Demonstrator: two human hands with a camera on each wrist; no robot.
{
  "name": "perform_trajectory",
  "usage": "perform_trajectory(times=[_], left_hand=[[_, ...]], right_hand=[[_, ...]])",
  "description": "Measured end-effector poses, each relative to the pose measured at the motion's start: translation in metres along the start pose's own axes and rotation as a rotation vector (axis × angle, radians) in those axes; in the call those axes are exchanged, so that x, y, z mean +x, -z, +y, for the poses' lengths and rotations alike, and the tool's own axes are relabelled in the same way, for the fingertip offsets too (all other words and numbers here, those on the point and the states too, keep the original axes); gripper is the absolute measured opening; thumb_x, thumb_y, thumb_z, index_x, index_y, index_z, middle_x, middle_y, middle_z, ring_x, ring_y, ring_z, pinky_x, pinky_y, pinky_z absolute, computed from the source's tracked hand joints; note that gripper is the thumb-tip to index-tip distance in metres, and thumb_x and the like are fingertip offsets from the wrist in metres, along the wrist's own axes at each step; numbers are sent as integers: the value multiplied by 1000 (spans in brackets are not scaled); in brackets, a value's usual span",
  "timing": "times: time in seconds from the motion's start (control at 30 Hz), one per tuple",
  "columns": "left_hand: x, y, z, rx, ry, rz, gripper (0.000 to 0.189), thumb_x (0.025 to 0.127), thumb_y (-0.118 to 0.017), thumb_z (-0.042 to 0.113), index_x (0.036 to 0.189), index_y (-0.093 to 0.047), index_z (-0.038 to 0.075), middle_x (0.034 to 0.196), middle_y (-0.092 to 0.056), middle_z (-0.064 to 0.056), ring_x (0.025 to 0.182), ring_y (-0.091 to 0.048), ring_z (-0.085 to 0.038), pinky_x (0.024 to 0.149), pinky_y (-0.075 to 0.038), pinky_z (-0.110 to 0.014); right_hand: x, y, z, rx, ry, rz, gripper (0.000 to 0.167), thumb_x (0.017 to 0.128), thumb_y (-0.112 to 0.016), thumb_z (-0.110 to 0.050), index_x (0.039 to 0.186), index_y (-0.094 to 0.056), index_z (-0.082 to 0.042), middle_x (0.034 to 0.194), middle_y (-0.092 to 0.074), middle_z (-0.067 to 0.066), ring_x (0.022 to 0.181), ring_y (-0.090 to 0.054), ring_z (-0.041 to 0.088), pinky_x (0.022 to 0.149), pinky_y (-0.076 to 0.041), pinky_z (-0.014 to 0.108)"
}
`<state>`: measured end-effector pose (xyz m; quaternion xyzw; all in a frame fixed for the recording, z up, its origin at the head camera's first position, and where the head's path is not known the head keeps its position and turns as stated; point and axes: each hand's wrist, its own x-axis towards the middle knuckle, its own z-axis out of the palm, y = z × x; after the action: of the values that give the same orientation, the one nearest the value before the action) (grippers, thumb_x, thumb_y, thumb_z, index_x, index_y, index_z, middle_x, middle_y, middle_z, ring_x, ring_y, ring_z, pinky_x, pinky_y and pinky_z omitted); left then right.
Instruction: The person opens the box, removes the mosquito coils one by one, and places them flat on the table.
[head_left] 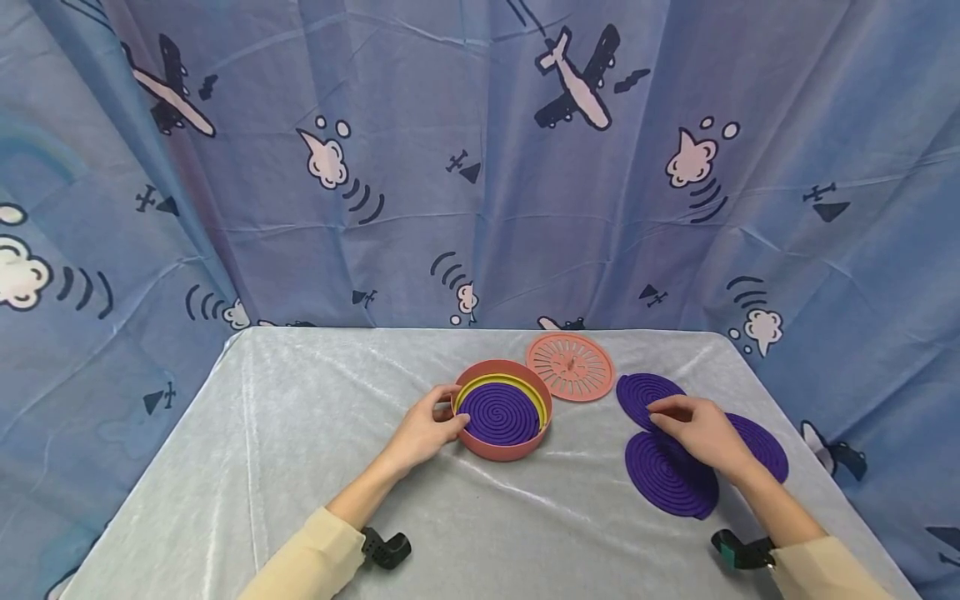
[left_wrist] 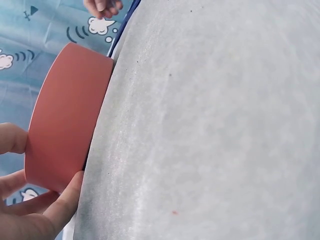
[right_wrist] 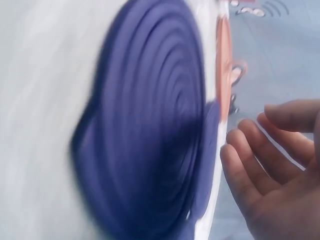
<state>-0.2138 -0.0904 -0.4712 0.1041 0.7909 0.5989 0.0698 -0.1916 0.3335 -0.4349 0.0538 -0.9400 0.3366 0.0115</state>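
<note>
A round coral-coloured container [head_left: 498, 452] stands on the table, a purple spiral coil [head_left: 498, 414] inside it within a yellow ring [head_left: 498, 377]. My left hand [head_left: 423, 429] grips the container's left side, thumb at the rim and fingers against the outer wall. The left wrist view shows the coral wall [left_wrist: 70, 115] between thumb and fingers. Over to the right, my right hand [head_left: 701, 437] hovers above flat purple coils [head_left: 667, 475], holding nothing, fingers loosely bent. In the right wrist view this hand [right_wrist: 280, 175] is apart from the nearest coil [right_wrist: 145, 110], which is blurred.
Behind the container lies a coral slotted disc [head_left: 551, 367] with a small knob at its middle. Two more purple coils [head_left: 641, 393] lie around the right hand. A pale cloth covers the table [head_left: 300, 417], and a blue printed curtain [head_left: 420, 167] hangs behind it.
</note>
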Motion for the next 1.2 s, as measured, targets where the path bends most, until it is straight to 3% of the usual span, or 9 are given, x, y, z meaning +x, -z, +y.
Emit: perform_trajectory(times=[0.3, 0.53, 0.67, 0.87, 1.03, 1.2], left_hand=[[1, -1, -2, 8, 5, 0, 50, 95, -71, 16, 142, -55, 7, 140, -53, -20, 117, -62, -31, 79, -61, -32], [1, -1, 0, 22, 18, 7, 50, 96, -70, 16, 143, -54, 9, 140, -53, -18, 118, -61, -31, 80, -61, -32], [2, -2, -1, 25, 20, 7, 50, 96, -70, 16, 143, -54, 8, 140, -53, -19, 117, -62, -30, 79, -61, -32], [2, -1, -1, 18, 23, 5, 50, 95, -71, 16, 142, -55, 9, 140, -53, -19, 116, -62, -30, 79, -61, -32], [2, 0, 1, 18, 15, 6, 50, 94, -71, 15, 141, -55, 8, 139, -53, -20, 118, -62, -32, 79, -61, -32], [3, 2, 2, 77, -2, 7, 49, 95, -72, 17, 140, -56, 6, 138, -55, -20, 117, -63, -32, 82, -61, -33]], right_hand=[[21, -27, -30, 153, 60, -18, 29, 100, -67, -18, 120, -70, 2, 112, -71, 14, 97, -67, 25, 74, -55, 25], [36, -50, -59, 332, 43, -60, 34, 100, -67, -18, 125, -66, 6, 118, -69, 22, 104, -67, 40, 82, -60, 43], [41, -64, -70, 408, 59, -81, 35, 100, -66, -15, 127, -64, 7, 124, -65, 25, 108, -65, 42, 86, -59, 48], [47, -83, -78, 486, 76, -93, 34, 99, -67, -13, 127, -63, 6, 123, -65, 25, 107, -66, 35, 83, -61, 41], [52, -98, -78, 495, 85, -85, 36, 97, -71, -12, 127, -64, 6, 121, -66, 23, 108, -65, 34, 83, -58, 28], [52, -105, -78, 494, 53, -73, 37, 95, -72, -11, 127, -64, 5, 124, -64, 23, 110, -62, 33, 78, -54, 21]])
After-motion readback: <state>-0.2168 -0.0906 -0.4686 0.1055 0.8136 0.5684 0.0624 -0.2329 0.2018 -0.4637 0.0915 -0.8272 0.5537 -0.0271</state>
